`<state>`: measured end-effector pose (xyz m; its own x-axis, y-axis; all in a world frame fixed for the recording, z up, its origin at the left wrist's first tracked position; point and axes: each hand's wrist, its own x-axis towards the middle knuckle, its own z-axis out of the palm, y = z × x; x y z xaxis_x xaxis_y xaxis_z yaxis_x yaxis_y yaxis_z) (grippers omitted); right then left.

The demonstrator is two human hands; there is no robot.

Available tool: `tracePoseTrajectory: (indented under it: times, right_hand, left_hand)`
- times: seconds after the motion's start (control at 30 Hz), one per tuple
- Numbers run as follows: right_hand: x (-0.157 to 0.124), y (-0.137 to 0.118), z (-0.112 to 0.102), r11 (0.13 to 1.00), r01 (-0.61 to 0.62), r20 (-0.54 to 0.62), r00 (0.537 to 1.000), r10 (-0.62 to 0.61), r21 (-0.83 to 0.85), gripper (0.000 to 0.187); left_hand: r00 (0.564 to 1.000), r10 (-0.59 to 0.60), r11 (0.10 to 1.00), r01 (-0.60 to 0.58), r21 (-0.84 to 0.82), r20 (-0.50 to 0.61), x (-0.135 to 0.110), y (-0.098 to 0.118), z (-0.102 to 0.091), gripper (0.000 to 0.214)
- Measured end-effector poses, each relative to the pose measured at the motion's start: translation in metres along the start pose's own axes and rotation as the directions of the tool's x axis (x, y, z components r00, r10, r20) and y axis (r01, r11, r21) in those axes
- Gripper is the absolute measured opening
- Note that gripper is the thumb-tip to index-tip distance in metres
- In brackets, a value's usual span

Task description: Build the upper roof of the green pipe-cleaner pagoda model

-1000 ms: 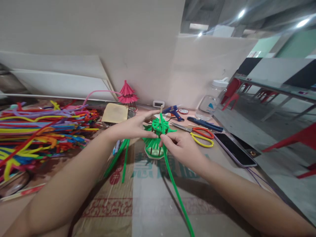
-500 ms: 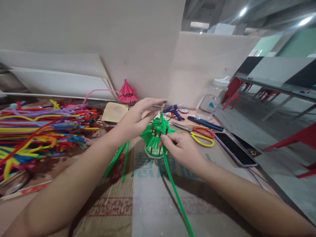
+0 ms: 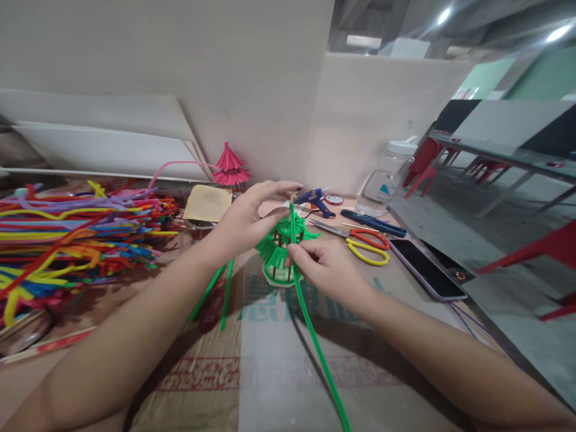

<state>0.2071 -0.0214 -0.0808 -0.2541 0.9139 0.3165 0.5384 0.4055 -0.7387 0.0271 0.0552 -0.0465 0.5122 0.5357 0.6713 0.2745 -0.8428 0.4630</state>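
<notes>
A small green pagoda model (image 3: pixel 275 257) made of pipe cleaners, with tiered fringed roofs and brown posts, stands on the table before me. From its top rises a thin pale stick (image 3: pixel 291 198). My left hand (image 3: pixel 252 213) reaches over from the left, its thumb and fingers closed about the stick's upper end; the exact contact is partly hidden. Lower down, my right hand (image 3: pixel 326 264) pinches a long green pipe cleaner (image 3: pixel 317 342) between thumb and forefinger. The strip runs up along the stick, and its free end trails toward me.
Many coloured pipe cleaners (image 3: pixel 81 234) are heaped at left. A pink pagoda (image 3: pixel 230 165) stands behind a card-topped container (image 3: pixel 207 204). Rightward lie a glue gun (image 3: pixel 316 201), scissors (image 3: pixel 366 245), a blue cutter (image 3: pixel 373 222), a phone (image 3: pixel 427 270) and a plastic bottle (image 3: pixel 384 180).
The view has shifted slightly. Both hands keep nearly the same grip, and the pipe cleaner's upper end sits much as before beside the stick.
</notes>
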Motion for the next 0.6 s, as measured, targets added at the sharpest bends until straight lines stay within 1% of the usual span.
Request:
tracePoseTrajectory:
  times: [0.27, 0.5, 0.6]
  right_hand:
    - [0.0022, 0.0030, -0.0011, 0.999, 0.029, 0.003, 1.000, -0.029, -0.039, 0.040]
    - [0.0052, 0.0062, -0.0015, 1.000, -0.009, 0.041, 0.999, 0.010, -0.019, 0.043]
    - [0.0062, 0.0063, -0.0027, 0.999, -0.016, 0.061, 0.998, 0.019, -0.051, 0.045]
  left_hand:
    - [1.000, -0.023, 1.000, 0.022, -0.014, -0.015, 0.0001, 0.0016, -0.0004, 0.038]
    - [0.999, -0.049, 0.998, 0.049, -0.028, -0.010, -0.0009, 0.0024, -0.0005, 0.039]
    - [0.998, -0.061, 0.998, 0.061, -0.034, -0.012, -0.0011, 0.0026, -0.0004, 0.040]
